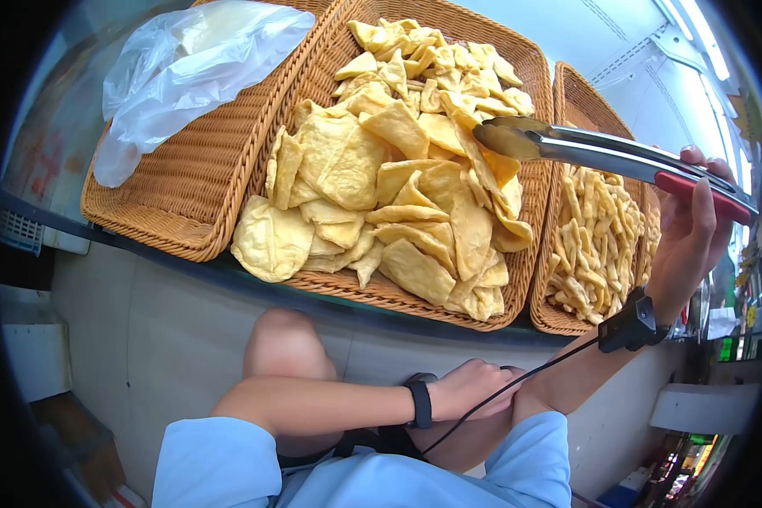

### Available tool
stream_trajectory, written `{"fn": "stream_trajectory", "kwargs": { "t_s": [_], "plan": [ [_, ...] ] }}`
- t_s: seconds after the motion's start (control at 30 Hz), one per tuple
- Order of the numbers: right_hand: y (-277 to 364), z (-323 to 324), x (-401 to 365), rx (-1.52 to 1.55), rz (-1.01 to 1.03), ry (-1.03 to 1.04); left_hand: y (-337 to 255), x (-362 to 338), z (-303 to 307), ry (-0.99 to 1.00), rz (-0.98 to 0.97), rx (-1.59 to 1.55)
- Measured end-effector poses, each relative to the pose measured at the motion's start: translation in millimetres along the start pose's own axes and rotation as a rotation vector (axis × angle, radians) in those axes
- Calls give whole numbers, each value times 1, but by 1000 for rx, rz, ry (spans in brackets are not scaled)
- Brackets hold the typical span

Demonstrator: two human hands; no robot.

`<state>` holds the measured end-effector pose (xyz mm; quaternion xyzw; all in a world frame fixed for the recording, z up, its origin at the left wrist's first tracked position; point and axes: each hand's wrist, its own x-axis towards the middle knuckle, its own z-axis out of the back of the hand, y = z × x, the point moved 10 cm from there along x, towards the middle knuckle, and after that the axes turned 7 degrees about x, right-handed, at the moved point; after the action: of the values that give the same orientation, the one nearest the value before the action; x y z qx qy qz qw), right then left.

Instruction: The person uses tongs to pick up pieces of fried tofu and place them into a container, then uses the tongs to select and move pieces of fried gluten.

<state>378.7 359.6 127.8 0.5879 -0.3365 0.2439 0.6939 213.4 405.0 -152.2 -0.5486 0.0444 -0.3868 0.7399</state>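
Note:
My right hand [694, 212], raised at the right, is closed around the red grip of metal tongs [601, 151]. The tongs reach left over a wicker basket [529, 288], their tip touching or just over the heap of flat, golden fried pieces that look like tofu skins [339, 161]. Whether a piece is between the tips cannot be made out. My left hand [474, 388] lies low over my lap beside my right elbow. Its fingers are curled and partly hidden, so anything inside them does not show.
Left of the heap, a second wicker basket [173, 190] has a whitish plastic bag [199, 72] across its back. On the right, another wicker basket [549, 315] holds stick-shaped fried pieces [597, 241]. A black cable [516, 381] runs from my right wrist device [631, 326] past my left hand.

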Motion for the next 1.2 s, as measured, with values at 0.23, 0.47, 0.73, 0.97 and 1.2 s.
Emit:
{"fn": "stream_trajectory", "kwargs": {
  "t_s": [0.23,0.47,0.73,0.97,1.2],
  "plan": [
    [37,32,-9,-183,23,-6,-10,-1,6,3,-36,77],
    [43,17,-21,-185,-25,96,-8,-2,4,26,-11,79],
    [60,25,-23,-289,7,7,-10,-1,6,11,-34,89],
    [70,22,-30,-246,37,78,-12,-2,4,-5,-68,110],
    [50,-17,-35,-217,-123,252,-10,-3,0,26,-27,105]
  ]
}}
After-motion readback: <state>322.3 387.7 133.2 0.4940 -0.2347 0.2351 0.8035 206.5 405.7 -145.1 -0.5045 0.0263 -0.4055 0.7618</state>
